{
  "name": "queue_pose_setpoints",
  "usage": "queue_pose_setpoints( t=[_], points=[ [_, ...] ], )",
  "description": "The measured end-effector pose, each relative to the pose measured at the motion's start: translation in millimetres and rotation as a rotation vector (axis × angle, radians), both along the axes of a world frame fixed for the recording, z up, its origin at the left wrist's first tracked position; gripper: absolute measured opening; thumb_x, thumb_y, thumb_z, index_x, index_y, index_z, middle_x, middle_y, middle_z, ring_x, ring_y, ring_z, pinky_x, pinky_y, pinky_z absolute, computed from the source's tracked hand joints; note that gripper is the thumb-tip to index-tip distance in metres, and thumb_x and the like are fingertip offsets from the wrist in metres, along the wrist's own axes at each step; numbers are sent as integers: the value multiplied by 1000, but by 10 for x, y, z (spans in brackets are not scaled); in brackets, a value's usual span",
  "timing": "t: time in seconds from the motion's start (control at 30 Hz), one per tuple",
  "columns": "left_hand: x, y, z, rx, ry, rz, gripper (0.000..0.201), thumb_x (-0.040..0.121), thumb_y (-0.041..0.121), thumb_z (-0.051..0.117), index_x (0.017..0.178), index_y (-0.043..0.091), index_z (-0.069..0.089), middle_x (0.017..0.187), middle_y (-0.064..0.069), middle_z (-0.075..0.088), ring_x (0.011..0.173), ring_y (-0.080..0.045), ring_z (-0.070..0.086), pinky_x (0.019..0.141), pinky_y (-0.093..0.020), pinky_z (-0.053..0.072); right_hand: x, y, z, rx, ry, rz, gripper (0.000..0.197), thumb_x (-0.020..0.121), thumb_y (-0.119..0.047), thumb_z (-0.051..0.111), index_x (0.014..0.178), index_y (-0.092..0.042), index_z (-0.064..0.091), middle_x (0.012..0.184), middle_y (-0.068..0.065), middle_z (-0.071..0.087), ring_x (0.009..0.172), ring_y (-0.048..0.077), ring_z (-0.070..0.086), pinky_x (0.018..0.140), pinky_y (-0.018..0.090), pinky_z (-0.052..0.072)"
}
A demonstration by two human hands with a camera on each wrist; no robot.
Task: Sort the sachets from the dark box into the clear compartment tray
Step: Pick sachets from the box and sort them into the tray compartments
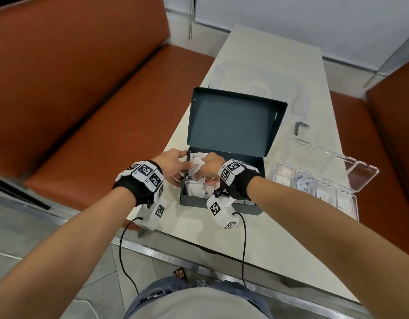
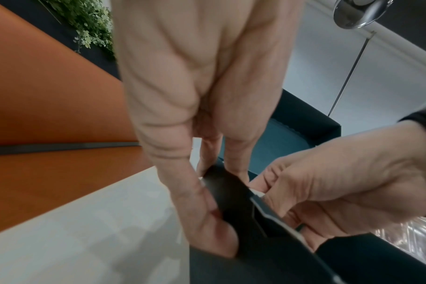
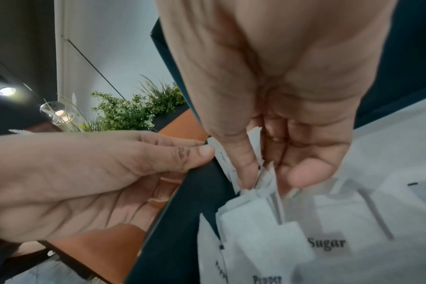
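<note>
Box: dark box [image 1: 222,204] sits open on our counter [image 1: 275,256], lid [image 1: 231,120] tilted up behind, white sachets [image 1: 195,188] piled inside.
Left hand: our left hand [image 1: 173,165] clamps the box's left wall, thumb [image 3: 182,156] on the inner side of the rim, fingers [image 2: 207,217] curled against the outer face.
Right hand: our right hand [image 1: 209,168] is down in the box, thumb [image 3: 241,169] and fingers [image 3: 304,171] pinched on a few white sachets [image 3: 255,153] held upright; we can't read their print.
Sachets in box: loose heap under the right hand; in the right wrist view one reads "Sugar" [image 3: 327,244], another "Pepper" [image 3: 266,279].
Tray: clear compartment tray [image 1: 351,209] lies on the counter just right of the box, its clear lid [image 1: 337,163] flipped open away from us; some sachets [image 1: 284,176] already sit in its compartments.
Surroundings: orange bench seats [image 1: 107,120] flank the counter.
</note>
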State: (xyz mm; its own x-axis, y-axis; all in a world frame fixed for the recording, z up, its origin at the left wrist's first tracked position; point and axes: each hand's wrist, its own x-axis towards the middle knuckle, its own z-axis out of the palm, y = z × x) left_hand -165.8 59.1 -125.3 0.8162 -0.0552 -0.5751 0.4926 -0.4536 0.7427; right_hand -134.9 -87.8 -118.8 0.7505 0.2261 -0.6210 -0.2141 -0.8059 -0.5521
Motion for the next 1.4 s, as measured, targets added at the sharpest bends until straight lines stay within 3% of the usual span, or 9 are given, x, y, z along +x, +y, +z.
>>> queue_pose_setpoints(
  t=[0.1,0.27,0.4,0.57,0.73,0.83,0.93,1.1,1.4],
  points=[
    [10,-1,-16,0,-2,11,59,95,25,60,148,21,35,96,-11,62,73,-25,64,49,-30,56,32,-59,-1,25,-27,-54,29,75,-8,77,101,-4,64,81,8,64,68,20,63,76,38,59],
    [-9,-9,-13,7,-6,20,62,95,29,59,150,26,30,110,-16,63,78,-27,65,59,-36,60,69,-248,111,157,-51,-198,21,76,1,76,96,-1,69,96,14,71,81,25,71,73,35,60],
    [-67,-52,90,100,-52,-4,60,96,32,57,148,16,33,115,-15,61,77,-21,64,58,-32,58,63,-491,287,294,-38,-275,21,78,4,72,98,-1,66,101,16,70,83,25,70,68,31,58],
    [-46,-202,446,368,-507,31,47,96,43,53,131,13,53,115,-6,65,97,-17,57,81,-26,42,-25,-915,551,535,-47,-359,20,82,6,68,101,-1,64,101,15,70,82,21,71,63,28,59],
    [-16,-674,782,-30,-628,149,35,94,50,52,109,20,63,104,2,68,95,-11,66,79,-30,57,-91,-1328,881,813,-81,-386,21,83,-1,68,104,-6,66,99,8,74,91,22,72,67,28,58],
    [-49,-1076,875,-442,-395,118,45,91,58,51,116,22,62,112,-2,70,101,-13,68,76,-35,60,-147,-1502,998,994,-69,-392,25,85,-1,66,109,-5,64,105,10,73,97,25,70,74,31,58],
    [-73,-1414,875,-808,-134,6,55,88,64,49,126,26,61,123,-8,66,114,-25,63,87,-50,55,-214,-1633,1031,1076,-75,-402,22,87,-2,64,109,-2,65,104,14,72,95,28,70,72,33,58],
    [-82,-1866,872,-1086,4,23,42,94,42,53,124,14,62,122,-18,64,112,-34,63,88,-55,53,-283,-1892,973,939,-162,-397,21,86,-6,68,107,-2,67,101,17,72,90,30,70,75,37,59],
    [35,-2374,850,-923,-15,183,30,102,12,45,126,-5,52,118,-25,65,101,-37,68,80,-47,58,-214,-2433,874,334,-467,-354,42,67,-36,84,93,-12,62,84,8,70,72,16,65,65,31,52]
  ],
)
